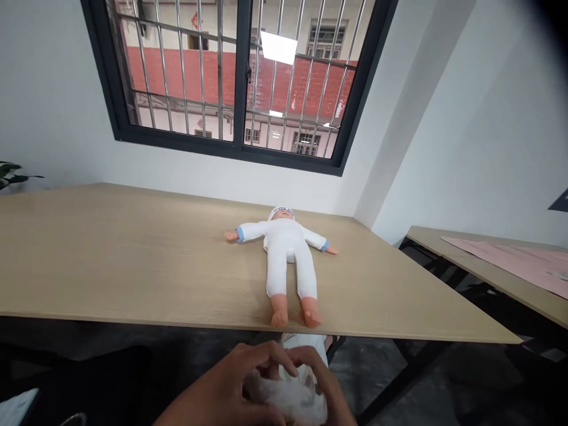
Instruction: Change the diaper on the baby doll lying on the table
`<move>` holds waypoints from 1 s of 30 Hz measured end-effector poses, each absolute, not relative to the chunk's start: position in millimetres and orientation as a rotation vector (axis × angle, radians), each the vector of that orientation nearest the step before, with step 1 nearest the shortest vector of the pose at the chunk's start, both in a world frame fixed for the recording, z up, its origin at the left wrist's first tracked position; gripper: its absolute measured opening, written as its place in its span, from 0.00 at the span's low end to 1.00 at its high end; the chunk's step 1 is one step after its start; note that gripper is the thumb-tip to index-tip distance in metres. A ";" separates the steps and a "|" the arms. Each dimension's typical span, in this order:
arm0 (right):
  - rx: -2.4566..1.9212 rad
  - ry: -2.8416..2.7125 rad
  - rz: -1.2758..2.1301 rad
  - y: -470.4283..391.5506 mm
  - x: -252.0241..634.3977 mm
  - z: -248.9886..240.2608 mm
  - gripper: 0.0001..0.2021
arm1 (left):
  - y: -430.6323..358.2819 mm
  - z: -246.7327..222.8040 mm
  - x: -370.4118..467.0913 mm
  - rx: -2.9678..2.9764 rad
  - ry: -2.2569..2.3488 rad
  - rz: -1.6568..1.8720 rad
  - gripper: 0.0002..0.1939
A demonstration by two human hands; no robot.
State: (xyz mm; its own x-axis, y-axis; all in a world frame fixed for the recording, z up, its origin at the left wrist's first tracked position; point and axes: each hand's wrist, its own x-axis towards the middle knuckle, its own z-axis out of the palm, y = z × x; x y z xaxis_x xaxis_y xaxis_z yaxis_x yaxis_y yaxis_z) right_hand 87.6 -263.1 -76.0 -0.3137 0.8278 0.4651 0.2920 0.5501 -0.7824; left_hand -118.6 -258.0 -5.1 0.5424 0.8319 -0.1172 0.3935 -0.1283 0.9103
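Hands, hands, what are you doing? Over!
Left hand, right hand: both holding whitish bundle, material unclear. Baby doll on table, arms spread. Table edge between hands and doll.

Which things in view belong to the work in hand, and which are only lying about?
Work in hand:
white thing, too blurred to name, held by left hand and right hand
probably the doll, lying on the table

Apparently just lying about:
pink cloth on the side table
plant, left edge

We honestly can't make out the blurry whitish thing half hidden by our left hand and right hand, and the plant and pink cloth get cropped at the sides.
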 end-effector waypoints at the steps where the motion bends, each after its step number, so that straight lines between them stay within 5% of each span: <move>1: -0.937 -1.870 0.766 -264.0 86.6 -78.8 0.22 | -258.5 -2.3 -116.5 1.736 1.020 0.528 0.18; 9: -1.019 -1.993 0.713 -256.5 87.0 -82.6 0.16 | -257.9 -6.8 -108.5 1.680 1.090 0.559 0.17; 17: -1.052 -1.886 0.370 -247.8 106.2 -68.7 0.10 | -212.6 -22.4 -112.8 1.117 0.973 1.382 0.19; 23: -1.179 -1.791 0.118 -231.4 117.9 -80.0 0.13 | -181.7 -32.2 -106.7 0.631 0.669 1.120 0.12; 30: -1.036 -1.798 0.544 -228.6 99.0 -61.8 0.22 | -172.5 -36.6 -72.9 0.450 0.535 0.954 0.14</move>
State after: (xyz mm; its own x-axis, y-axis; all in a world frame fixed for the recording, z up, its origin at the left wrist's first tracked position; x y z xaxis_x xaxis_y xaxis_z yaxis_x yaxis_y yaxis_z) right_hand 99.0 -228.6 -61.8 -0.1831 0.8378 0.5144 0.4116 0.5405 -0.7338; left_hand -72.9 -172.5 -36.6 0.4681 0.8538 -0.2280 -0.6394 0.5053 0.5794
